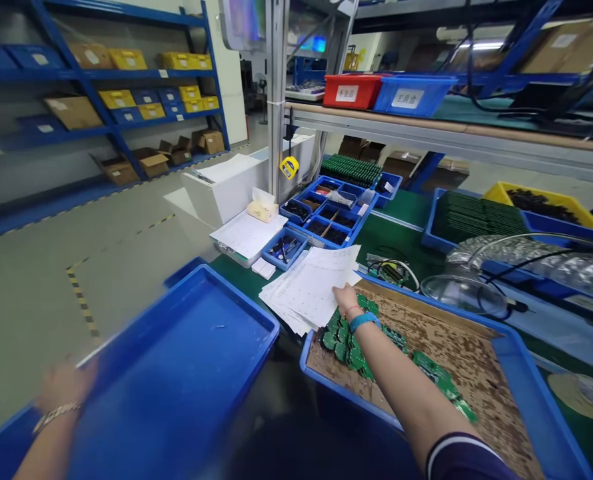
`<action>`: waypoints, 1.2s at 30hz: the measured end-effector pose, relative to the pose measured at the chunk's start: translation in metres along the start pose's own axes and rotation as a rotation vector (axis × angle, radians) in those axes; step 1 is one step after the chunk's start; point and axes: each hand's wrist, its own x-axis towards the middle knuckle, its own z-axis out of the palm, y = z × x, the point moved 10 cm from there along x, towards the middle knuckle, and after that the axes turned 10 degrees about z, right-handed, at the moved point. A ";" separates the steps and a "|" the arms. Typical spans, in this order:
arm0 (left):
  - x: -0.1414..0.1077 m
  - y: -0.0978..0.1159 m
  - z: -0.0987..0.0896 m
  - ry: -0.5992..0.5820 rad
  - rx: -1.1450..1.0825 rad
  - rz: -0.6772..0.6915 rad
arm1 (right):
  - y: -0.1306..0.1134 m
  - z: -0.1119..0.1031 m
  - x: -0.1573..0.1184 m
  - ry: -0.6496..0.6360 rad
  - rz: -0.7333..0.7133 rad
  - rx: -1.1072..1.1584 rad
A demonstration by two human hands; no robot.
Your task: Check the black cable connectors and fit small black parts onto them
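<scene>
My right hand [346, 299] is closed on the right edge of a fanned stack of printed papers [311, 283], above the corner of a cardboard-lined blue tray [519, 347]. Green circuit boards [344, 340] lie in that tray, partly under my right forearm. At the lower left, my left hand [66, 381] is at the far rim of a large blue tray [176, 347]; motion blur smears its fingers. A tiny pale scrap lies inside this tray.
Blue parts bins [329, 213], a pen tray [284, 248] and a tissue pack [262, 205] stand behind the papers. A magnifier lamp [464, 293] and a foil duct [541, 260] are at the right. A metal post [278, 100] rises behind.
</scene>
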 end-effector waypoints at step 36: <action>-0.291 0.323 -0.041 -0.360 -0.816 1.372 | 0.068 0.129 -0.258 -0.815 0.330 0.557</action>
